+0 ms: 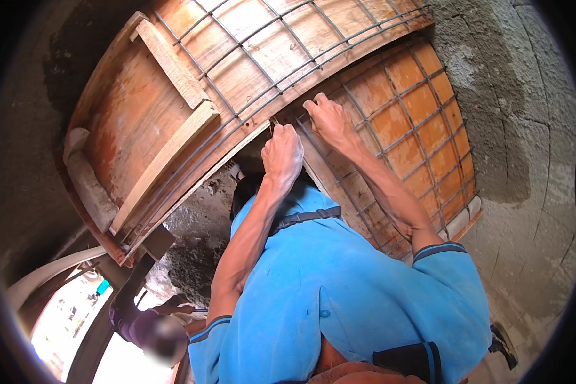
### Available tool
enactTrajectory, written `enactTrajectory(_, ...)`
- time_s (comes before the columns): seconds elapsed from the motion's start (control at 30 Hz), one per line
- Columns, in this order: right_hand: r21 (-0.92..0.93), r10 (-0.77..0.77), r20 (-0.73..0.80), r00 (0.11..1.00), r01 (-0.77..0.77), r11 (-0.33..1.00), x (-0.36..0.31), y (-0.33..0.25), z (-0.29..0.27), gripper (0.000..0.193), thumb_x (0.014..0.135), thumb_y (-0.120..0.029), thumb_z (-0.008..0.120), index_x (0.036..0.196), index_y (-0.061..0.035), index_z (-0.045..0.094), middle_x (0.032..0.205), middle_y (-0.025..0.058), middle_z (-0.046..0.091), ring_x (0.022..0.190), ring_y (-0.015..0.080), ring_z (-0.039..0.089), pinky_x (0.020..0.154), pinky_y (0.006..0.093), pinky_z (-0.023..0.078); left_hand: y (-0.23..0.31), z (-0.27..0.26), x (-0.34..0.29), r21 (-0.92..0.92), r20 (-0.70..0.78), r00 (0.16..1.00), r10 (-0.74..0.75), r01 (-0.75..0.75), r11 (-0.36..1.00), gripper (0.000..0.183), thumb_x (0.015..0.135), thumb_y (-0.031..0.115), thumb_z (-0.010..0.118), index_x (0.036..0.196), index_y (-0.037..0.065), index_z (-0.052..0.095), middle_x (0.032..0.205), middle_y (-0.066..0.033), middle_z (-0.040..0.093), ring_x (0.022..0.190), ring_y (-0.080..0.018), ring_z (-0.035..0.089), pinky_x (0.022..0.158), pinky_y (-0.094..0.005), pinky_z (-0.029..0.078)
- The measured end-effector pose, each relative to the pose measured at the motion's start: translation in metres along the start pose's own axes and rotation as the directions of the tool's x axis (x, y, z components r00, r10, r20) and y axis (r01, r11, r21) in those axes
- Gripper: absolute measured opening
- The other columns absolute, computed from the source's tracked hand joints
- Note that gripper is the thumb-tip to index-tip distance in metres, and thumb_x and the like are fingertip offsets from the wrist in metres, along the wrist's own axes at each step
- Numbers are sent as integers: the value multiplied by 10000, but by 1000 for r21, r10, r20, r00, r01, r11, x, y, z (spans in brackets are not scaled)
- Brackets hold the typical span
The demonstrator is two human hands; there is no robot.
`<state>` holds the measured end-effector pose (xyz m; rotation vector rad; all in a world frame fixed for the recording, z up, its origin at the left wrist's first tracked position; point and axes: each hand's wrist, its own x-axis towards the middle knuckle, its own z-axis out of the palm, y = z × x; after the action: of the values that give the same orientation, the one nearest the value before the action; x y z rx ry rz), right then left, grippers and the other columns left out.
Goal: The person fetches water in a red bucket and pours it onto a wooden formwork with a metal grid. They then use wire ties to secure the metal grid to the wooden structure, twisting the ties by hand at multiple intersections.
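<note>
My left hand (283,152) is closed in a fist at the lower edge of the upper wooden panel (150,102). A thin strand shows beside its fingertips, but what the fist grips is hidden. Just to the right, my right hand (333,120) is curled with its fingers bent in, near the corner of the lower wooden panel (390,89). Whatever it pinches is too small to make out. Steel bar mesh (238,45) lies over the upper panel, and a second steel bar mesh (416,128) covers the lower one beside my right forearm.
Wooden battens (166,166) frame the upper panel's left part. A rough grey concrete wall (525,160) stands at the right. A gap opens between the panels below my left hand. Another person (134,323) in a purple top is at the lower left, near a bright opening (70,320).
</note>
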<state>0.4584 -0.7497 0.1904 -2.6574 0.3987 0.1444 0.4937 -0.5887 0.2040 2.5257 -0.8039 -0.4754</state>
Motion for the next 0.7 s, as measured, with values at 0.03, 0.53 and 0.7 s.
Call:
enactTrajectory(0.03,7,-36,-29,999,37,999,-1,4,0,68,836,-40,578,897,-19,602,941,220,577,894,440,653,714,547,535,2,-3,-2,-26,-9,1000,5,-5,1000,173,951,169,559,950,2,603,912,-220,630,761,-443,664,664,-533,539)
enactTrajectory(0.53,124,-72,-11,997,73,990,26,5,16,143,838,-110,619,819,29,647,844,286,670,849,455,679,728,528,558,0,-7,-13,-219,-39,928,372,-371,903,205,977,165,599,1081,-7,640,950,-193,675,862,-378,673,771,-439,543)
enactTrajectory(0.7,447,130,273,953,-246,860,24,9,-3,216,848,-122,617,961,35,714,820,220,722,841,318,736,726,427,579,1,-22,4,-508,99,982,161,-89,856,292,1040,270,520,1062,5,640,865,-139,689,768,-220,667,726,-364,539)
